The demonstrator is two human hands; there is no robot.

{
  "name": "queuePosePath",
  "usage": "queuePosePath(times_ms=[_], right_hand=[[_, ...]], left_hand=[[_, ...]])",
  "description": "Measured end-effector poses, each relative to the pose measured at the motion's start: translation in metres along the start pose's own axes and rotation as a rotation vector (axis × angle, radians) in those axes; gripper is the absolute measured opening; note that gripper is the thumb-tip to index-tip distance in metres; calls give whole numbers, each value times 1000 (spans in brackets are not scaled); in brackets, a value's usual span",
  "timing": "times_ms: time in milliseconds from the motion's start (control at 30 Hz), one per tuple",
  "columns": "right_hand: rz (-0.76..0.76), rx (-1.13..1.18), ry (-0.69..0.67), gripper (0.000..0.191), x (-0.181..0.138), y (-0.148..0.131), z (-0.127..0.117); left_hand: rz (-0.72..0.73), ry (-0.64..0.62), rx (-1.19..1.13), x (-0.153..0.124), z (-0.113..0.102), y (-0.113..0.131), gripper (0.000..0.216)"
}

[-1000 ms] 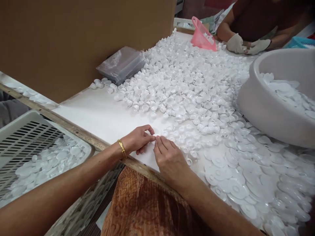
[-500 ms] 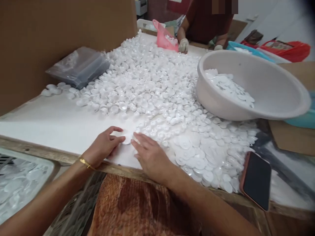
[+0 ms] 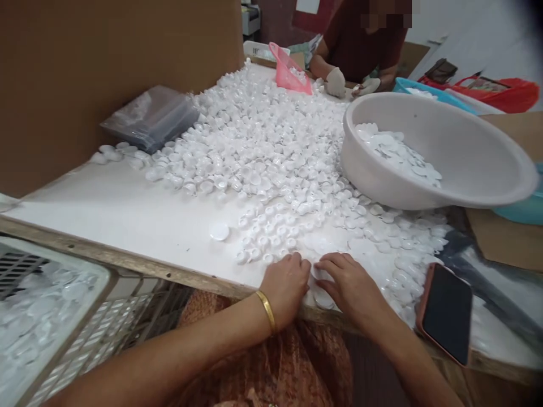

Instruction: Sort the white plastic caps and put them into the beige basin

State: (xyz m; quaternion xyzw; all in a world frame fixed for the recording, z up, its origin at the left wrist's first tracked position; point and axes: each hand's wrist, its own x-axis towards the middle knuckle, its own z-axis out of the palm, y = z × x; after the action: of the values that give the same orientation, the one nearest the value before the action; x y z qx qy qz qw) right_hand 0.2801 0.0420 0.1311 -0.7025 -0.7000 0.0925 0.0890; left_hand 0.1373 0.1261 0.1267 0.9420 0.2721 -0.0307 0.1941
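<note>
At the table's front edge my left hand has its fingers curled together; what they hold, if anything, is hidden. Close by on its right, my right hand bends its thumb and fingers about a white disc, partly covered by the fingers. Flat white discs lie in an overlapping heap beyond and beside this hand. Left of the heap, small white knobbed caps stand in rough rows. A single round white disc lies apart, left of those caps.
A broad pile of glossy white cup-shaped pieces covers the far table. On the right are a large basin with white discs and a phone. A plastic-wrapped pack lies left. Opposite, a co-worker's gloved hands work beside a pink scoop.
Both my hands have moved right, from the single disc to the disc heap. That disc now lies released on the table. The co-worker's gloved hands have come closer together.
</note>
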Motion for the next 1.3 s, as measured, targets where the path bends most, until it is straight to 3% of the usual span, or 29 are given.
queuePosePath(times_ms=[200,300,433,633,933,1133,1300], right_hand=[[-79,15,114,24,5,7,3],[-67,132,203,26,20,-21,-1],[-144,234,210,28,47,-68,4],[-301,56,215,21,68,-99,26],[-445,-64,251,29,68,-98,38],[-459,-83,246,31,66,-99,39],[-491,-128,209,32,67,-102,33]], left_hand=[[-114,52,-471,-20,-15,-18,12],[-352,68,-774,-39,-33,-44,17],[-600,175,-880,-58,-48,-83,18],[-635,113,-878,-53,-46,-100,14],[-640,29,-1121,-55,-46,-108,15],[-635,21,-1028,-54,-43,-110,15],[-586,-57,-1054,-53,-45,-115,17]])
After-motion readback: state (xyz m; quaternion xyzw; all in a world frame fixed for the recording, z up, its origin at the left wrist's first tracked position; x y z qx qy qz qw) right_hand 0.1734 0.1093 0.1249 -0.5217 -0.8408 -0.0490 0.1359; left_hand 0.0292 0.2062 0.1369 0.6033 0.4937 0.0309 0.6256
